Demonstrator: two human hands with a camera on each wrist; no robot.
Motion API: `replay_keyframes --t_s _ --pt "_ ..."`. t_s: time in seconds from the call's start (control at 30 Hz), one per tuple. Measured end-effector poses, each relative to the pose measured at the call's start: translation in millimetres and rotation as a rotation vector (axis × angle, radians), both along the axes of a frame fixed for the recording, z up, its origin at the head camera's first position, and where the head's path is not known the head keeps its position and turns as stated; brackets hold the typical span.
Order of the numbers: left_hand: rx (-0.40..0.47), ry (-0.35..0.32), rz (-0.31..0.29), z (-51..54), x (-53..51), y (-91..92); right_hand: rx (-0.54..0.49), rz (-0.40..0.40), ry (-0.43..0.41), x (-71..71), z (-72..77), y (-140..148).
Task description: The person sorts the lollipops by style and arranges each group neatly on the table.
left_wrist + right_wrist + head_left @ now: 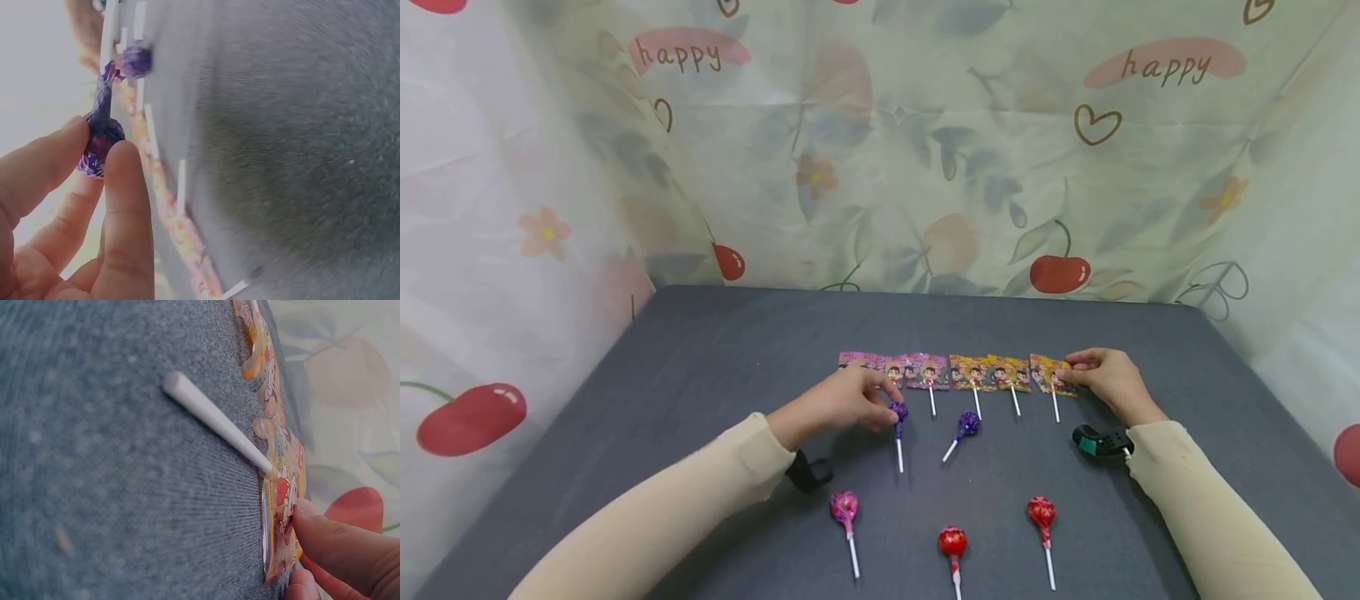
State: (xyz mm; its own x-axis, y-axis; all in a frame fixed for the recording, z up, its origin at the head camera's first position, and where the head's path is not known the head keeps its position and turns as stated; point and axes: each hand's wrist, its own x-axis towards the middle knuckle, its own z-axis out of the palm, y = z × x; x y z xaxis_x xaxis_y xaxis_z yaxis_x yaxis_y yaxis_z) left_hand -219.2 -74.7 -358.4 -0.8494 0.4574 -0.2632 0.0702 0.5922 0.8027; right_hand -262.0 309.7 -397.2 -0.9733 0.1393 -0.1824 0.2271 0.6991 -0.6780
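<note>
My left hand [847, 400] pinches the purple ball-shaped head of a wrapped lollipop [102, 106] between thumb and fingertips; its white stick points toward me in the head view. Just right of it lies another purple lollipop [968, 423], slanted on the table. At the right end of a row of flat-wrapped lollipops, my right hand [1116, 385] grips the edge of one in an orange wrapper [284, 481]. The thumb lies on the printed face, and other fingers are partly hidden at its edge. That lollipop's white stick [219, 422] points away from the hand.
Left of the gripped one, the row holds orange packets [1009, 372] and pink packets [927, 369], sticks toward me. Nearer on the dark table [737, 333] lie a pink lollipop [844, 506] and two red ones, left [953, 542] and right [1042, 511]. A patterned curtain [895, 167] hangs behind.
</note>
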Motion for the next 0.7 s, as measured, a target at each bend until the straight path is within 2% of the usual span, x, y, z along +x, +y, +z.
replay_keyframes --t_s 0.13,0.27,0.47,0.7 --pt "0.022 0.005 -0.025 3.3 3.5 -7.3 -0.001 0.001 0.006 0.4 0.4 0" --pt "0.002 -0.002 -0.026 -3.6 7.3 -14.9 -0.003 0.002 0.007 0.6 0.2 0" --pt "-0.024 -0.056 -0.012 -17.7 13.4 -22.0 -0.002 0.000 0.001 1.0 0.9 0" --pt "-0.010 -0.066 -0.011 -23.9 15.8 -23.9 0.003 0.001 0.004 0.2 1.4 0"
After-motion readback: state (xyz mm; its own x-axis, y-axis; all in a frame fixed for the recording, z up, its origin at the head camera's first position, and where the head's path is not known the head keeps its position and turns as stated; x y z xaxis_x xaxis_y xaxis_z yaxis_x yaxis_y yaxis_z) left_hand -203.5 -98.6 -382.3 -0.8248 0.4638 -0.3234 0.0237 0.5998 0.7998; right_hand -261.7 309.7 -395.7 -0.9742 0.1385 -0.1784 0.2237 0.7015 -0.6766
